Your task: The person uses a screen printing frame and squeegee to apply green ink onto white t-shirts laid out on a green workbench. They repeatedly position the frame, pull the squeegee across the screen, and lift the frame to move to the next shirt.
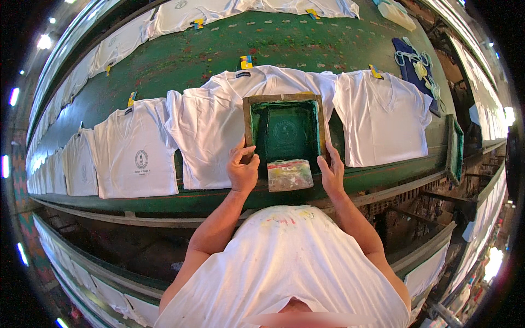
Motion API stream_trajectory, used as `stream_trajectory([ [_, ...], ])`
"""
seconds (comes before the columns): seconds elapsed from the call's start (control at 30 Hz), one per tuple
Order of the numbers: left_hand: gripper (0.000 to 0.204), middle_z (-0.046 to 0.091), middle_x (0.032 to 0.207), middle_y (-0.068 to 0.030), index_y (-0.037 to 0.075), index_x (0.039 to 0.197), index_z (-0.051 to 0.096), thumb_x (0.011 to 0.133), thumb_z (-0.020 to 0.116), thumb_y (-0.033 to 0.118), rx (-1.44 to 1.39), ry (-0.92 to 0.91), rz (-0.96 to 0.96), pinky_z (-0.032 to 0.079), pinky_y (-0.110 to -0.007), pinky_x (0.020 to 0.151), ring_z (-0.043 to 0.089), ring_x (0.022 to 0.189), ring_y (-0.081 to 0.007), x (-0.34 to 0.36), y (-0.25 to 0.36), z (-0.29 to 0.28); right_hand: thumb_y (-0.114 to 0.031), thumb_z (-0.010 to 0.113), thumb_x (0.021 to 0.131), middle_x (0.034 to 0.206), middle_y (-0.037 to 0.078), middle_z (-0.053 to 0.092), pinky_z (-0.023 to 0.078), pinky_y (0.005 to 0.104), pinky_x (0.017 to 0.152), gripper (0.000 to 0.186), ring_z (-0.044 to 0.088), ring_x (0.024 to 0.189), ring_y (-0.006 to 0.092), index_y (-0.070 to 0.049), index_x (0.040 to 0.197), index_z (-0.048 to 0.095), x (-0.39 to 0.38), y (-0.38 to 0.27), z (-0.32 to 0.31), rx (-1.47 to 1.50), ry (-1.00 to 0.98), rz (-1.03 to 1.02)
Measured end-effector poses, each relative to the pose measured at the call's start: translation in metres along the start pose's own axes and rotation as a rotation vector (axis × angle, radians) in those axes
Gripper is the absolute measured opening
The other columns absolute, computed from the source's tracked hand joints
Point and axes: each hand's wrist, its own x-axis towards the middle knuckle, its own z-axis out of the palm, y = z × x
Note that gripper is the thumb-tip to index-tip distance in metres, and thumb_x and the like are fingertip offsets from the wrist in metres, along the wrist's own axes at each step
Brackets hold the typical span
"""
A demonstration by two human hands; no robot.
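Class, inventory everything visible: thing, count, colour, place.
Printing frame: one, brown and green, on middle shirt
Board: one, multicoloured, frame's near end
Shirts: many, white, along tables
Tags: at least six, blue-yellow, beside shirts
Main table: one, green, centre
Second frame: one, green, main table's right
Cloth: one, navy, main table's right
Bundle: one, pale, beyond cloth
Worn shirt: one, white, lower centre
Left grip: one, bare, printing frame's left
Right grip: one, bare, printing frame's right

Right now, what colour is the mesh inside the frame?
The mesh is dark green, best seen in the head view.
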Motion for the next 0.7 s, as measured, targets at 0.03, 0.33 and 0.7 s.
stream_trajectory([
  [0.03,0.027,0.069,0.149,-0.0198,0.006,0.111,0.081,0.087,0.080,-0.006,0.023,0.003,0.008,0.057,-0.027,0.082,0.069,0.102,-0.0148,0.000,0.001,-0.001,-0.012,0.069,0.108,0.131,0.008,0.069,0.051,0.0312,0.103,0.055,0.062,0.112,0.0147,0.005,0.159,0.055,0.001,0.001,0.000,-0.004,0.002,0.009],
  [0.33,0.021,0.070,0.150,-0.0174,0.004,0.106,0.080,0.087,0.080,-0.005,-0.026,0.012,-0.036,0.056,-0.027,0.081,0.067,0.096,-0.0126,0.004,-0.002,0.005,-0.009,0.072,0.103,0.142,0.022,0.068,0.050,0.0434,0.113,0.045,0.066,0.128,0.0402,0.001,0.146,0.064,0.005,-0.038,-0.010,-0.414,0.078,-0.343],
  [0.7,0.013,0.071,0.150,-0.0213,0.002,0.098,0.079,0.086,0.079,-0.003,0.033,0.006,-0.046,0.057,-0.031,0.088,0.070,0.111,-0.0196,0.004,-0.002,0.000,-0.013,0.079,0.087,0.126,0.012,0.073,0.054,0.0483,0.109,0.040,0.067,0.123,0.0357,-0.008,0.126,0.076,-0.015,-0.109,0.001,-0.658,-0.503,-0.651],
])
